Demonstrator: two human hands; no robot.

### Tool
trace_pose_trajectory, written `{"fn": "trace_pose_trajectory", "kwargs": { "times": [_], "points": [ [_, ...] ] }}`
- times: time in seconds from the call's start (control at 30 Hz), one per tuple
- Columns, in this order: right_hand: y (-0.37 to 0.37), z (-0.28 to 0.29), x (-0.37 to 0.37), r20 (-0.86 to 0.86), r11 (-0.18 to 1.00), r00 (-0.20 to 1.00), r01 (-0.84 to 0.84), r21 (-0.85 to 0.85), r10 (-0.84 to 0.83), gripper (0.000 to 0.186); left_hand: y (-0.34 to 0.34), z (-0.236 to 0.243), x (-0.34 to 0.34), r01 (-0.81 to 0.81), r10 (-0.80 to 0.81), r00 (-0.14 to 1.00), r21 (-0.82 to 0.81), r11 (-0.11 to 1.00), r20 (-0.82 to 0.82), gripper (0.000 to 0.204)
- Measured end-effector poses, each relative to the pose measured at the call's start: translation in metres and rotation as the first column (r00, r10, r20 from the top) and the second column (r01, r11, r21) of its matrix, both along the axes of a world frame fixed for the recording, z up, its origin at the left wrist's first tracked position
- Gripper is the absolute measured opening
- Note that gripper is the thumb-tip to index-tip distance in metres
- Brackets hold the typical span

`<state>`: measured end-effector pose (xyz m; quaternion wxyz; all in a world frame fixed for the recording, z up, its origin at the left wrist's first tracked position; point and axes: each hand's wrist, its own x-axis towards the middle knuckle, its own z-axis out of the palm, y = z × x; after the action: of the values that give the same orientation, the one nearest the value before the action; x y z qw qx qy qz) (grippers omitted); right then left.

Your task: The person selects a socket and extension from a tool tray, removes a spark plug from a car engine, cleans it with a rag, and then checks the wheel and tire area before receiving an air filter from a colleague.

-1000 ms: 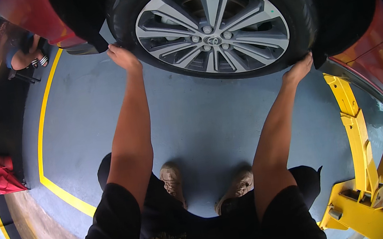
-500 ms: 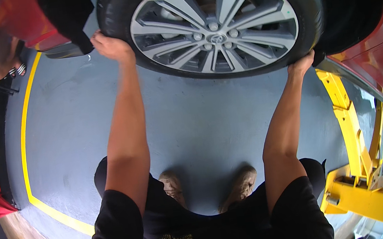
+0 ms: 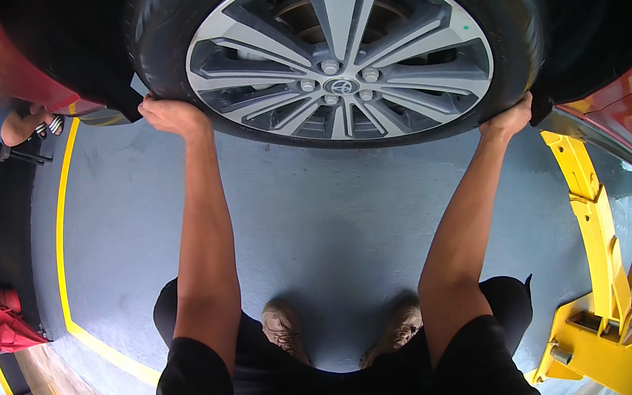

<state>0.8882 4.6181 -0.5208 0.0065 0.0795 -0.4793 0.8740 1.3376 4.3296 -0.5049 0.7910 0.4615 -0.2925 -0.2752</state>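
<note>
A car wheel (image 3: 408,47) with a black tyre and a silver-and-grey multi-spoke rim fills the upper middle, in the wheel arch of a red car (image 3: 23,65). Several lug nuts ring its hub. My left hand (image 3: 174,116) grips the lower left of the tyre, its fingers curled behind the tread and partly hidden. On the lower right, my right hand (image 3: 511,118) is wrapped round the tyre's edge, fingertips out of sight behind it. Both arms reach forward, one to each side of the wheel.
A yellow lift arm (image 3: 588,208) stands at the right under the car. To the left, a yellow line (image 3: 62,257) marks the grey floor (image 3: 318,213). A red bag (image 3: 6,322) lies at the far left, and a seated person (image 3: 14,119) is at the upper left.
The wheel appears slightly lower and larger in view, and its spokes have turned a little. Both hands stay on the tyre. The view has shifted somewhat.
</note>
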Motion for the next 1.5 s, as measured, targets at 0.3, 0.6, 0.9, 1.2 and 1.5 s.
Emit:
{"fn": "trace_pose_trajectory", "kwargs": {
  "times": [0.3,0.6,0.9,1.2,1.5],
  "points": [
    [0.000,0.010,-0.002,-0.048,1.000,0.999,0.019,-0.009,-0.020,0.045,0.004,0.009,-0.005,-0.076,0.078,0.996,0.052,0.996,-0.046,0.048],
    [-0.006,0.029,0.019,0.010,0.998,0.998,0.061,-0.029,-0.061,0.048,0.002,-0.006,0.002,-0.116,0.119,0.992,0.075,0.990,-0.042,0.050],
    [-0.009,0.013,0.013,-0.017,0.995,0.999,0.033,-0.089,-0.035,0.047,0.007,0.006,0.003,-0.099,0.101,0.995,0.076,0.992,-0.023,0.047],
    [-0.006,0.001,0.008,0.016,0.994,0.999,-0.038,-0.104,0.040,0.052,0.010,0.018,0.001,-0.120,0.116,0.990,0.058,0.991,0.075,0.041],
    [-0.008,0.056,0.008,-0.058,0.995,0.994,-0.095,-0.029,0.094,0.050,-0.015,-0.073,0.010,-0.241,0.223,0.953,0.071,0.968,0.207,0.044]
  ]
}}
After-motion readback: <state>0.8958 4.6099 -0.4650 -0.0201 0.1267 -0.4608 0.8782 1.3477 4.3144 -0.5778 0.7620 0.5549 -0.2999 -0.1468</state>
